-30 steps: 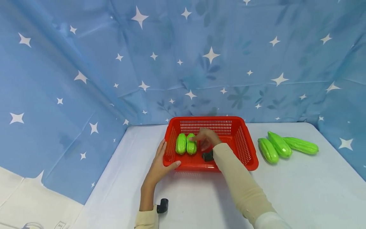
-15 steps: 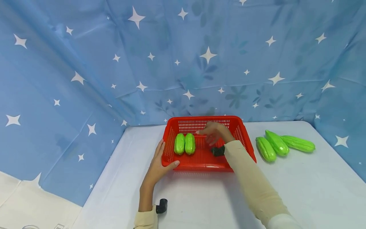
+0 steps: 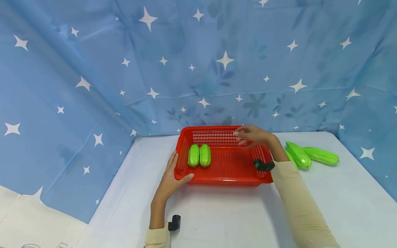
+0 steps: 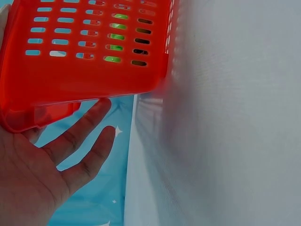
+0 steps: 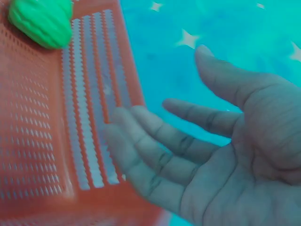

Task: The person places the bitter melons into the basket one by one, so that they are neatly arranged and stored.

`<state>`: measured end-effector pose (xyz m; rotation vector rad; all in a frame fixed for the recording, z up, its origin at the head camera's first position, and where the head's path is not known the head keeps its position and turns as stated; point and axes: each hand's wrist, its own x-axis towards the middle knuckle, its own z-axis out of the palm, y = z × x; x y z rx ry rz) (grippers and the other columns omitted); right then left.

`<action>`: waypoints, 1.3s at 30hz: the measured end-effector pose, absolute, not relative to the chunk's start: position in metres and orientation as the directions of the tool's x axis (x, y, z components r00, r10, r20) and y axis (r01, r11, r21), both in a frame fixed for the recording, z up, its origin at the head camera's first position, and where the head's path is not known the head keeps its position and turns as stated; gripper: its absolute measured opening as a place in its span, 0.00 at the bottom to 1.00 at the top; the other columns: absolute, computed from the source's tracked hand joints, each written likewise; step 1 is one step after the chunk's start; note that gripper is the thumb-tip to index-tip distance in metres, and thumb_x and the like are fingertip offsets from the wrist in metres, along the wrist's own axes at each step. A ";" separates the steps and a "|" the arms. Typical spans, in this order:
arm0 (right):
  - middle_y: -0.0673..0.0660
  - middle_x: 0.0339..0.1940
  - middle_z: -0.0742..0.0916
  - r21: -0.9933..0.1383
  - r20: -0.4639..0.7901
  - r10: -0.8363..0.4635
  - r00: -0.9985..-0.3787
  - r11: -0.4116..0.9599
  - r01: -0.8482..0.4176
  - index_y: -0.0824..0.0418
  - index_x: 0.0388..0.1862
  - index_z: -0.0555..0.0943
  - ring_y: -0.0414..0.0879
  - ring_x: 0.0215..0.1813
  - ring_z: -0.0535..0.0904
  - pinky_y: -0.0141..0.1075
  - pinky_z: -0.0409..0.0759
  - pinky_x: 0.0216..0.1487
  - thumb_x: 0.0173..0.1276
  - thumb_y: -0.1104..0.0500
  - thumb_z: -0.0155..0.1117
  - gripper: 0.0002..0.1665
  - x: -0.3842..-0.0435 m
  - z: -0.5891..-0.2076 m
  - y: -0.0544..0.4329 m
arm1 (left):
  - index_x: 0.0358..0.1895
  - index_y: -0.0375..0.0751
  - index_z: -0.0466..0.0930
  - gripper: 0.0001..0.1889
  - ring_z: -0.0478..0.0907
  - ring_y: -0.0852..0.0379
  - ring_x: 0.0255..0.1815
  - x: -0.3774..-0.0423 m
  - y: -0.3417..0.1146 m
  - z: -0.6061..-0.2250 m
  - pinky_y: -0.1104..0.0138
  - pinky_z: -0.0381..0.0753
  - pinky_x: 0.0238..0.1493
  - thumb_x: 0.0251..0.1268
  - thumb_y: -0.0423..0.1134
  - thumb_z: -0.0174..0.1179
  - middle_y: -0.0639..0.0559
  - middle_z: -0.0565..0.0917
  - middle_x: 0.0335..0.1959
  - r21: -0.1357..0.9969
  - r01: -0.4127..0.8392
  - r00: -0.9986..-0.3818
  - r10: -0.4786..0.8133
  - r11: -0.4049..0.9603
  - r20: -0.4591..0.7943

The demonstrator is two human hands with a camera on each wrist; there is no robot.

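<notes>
In the head view, two green ridged gourds, perhaps toy ones, lie side by side in the left part of a red plastic basket [image 3: 223, 179]: a left gourd [image 3: 193, 155] and a right gourd [image 3: 205, 155]. My left hand [image 3: 170, 179] rests on the basket's front left corner, thumb along the front rim and fingers along the left side; the left wrist view shows two fingers extended and spread. Above the basket's right rear part hovers my right hand [image 3: 252, 135], fingers loosely bent, with nothing in it. It also appears palm-up beside the basket wall in the right wrist view.
Right of the basket, several more green gourds [image 3: 298, 155] lie on the white table [image 3: 217, 217]; the right forearm partly covers one. A blue star-patterned curtain [image 3: 173, 75] hangs behind and to the left. Both wrists carry small black cameras [image 3: 174, 223].
My right hand has moved from beside the right gourd in the basket, rightward and up to the right rear rim. The left hand and the basket hold their place.
</notes>
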<state>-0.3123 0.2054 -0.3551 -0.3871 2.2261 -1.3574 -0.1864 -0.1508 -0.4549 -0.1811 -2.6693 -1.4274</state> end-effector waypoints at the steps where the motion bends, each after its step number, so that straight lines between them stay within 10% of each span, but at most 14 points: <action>1: 0.73 0.64 0.72 -0.896 -0.238 -0.475 -0.847 0.443 0.004 0.68 0.72 0.60 0.65 0.61 0.77 0.52 0.83 0.54 0.76 0.48 0.53 0.35 -0.309 -0.355 0.214 | 0.79 0.55 0.44 0.55 0.49 0.51 0.80 -0.186 -0.150 -0.455 0.44 0.70 0.67 0.52 0.61 0.68 0.67 0.44 0.79 0.821 0.155 -0.987 0.055 0.549 0.150; 6: 0.73 0.62 0.76 -0.915 -0.093 -0.367 -0.925 0.397 -0.065 0.68 0.72 0.59 0.58 0.58 0.81 0.50 0.83 0.54 0.75 0.44 0.53 0.38 -0.291 -0.356 0.259 | 0.79 0.55 0.43 0.56 0.49 0.51 0.80 -0.186 -0.150 -0.455 0.44 0.70 0.67 0.52 0.63 0.68 0.67 0.44 0.79 0.824 0.153 -0.988 0.061 0.546 0.144; 14: 0.36 0.42 0.83 -0.914 0.103 -0.074 -0.992 0.386 -0.124 0.64 0.70 0.64 0.26 0.44 0.81 0.26 0.84 0.43 0.74 0.42 0.53 0.36 -0.265 -0.376 0.328 | 0.79 0.56 0.43 0.56 0.49 0.52 0.80 -0.188 -0.153 -0.457 0.46 0.70 0.67 0.51 0.65 0.68 0.68 0.44 0.79 0.828 0.156 -0.987 0.056 0.539 0.149; 23: 0.27 0.37 0.77 -0.940 0.179 0.395 -0.901 0.340 -0.038 0.44 0.56 0.75 0.21 0.42 0.73 0.12 0.75 0.34 0.72 0.46 0.58 0.15 -0.237 -0.413 0.396 | 0.79 0.57 0.44 0.57 0.51 0.51 0.79 -0.188 -0.152 -0.458 0.45 0.73 0.65 0.49 0.67 0.68 0.69 0.45 0.79 0.836 0.156 -0.987 0.051 0.526 0.153; 28: 0.44 0.71 0.72 -0.907 0.085 0.494 -0.865 0.398 0.139 0.36 0.73 0.65 0.47 0.78 0.57 0.46 0.62 0.76 0.73 0.39 0.52 0.30 -0.224 -0.430 0.432 | 0.79 0.56 0.44 0.57 0.50 0.52 0.80 -0.188 -0.151 -0.455 0.44 0.71 0.66 0.49 0.67 0.67 0.70 0.44 0.79 0.832 0.156 -0.987 0.055 0.533 0.150; 32: 0.60 0.82 0.43 -0.850 0.019 0.418 -0.908 0.485 0.205 0.38 0.80 0.49 0.67 0.80 0.33 0.73 0.44 0.70 0.74 0.39 0.49 0.39 -0.219 -0.446 0.456 | 0.79 0.56 0.43 0.57 0.49 0.51 0.80 -0.188 -0.151 -0.454 0.44 0.71 0.66 0.49 0.67 0.67 0.69 0.44 0.79 0.831 0.155 -0.987 0.056 0.534 0.148; 39: 0.75 0.77 0.40 -0.765 -0.008 0.254 -0.967 0.622 0.170 0.59 0.79 0.43 0.78 0.75 0.32 0.77 0.40 0.66 0.74 0.40 0.49 0.47 -0.228 -0.474 0.475 | 0.79 0.55 0.44 0.57 0.49 0.52 0.80 -0.188 -0.150 -0.456 0.45 0.70 0.67 0.50 0.66 0.68 0.70 0.43 0.79 0.830 0.157 -0.987 0.060 0.536 0.149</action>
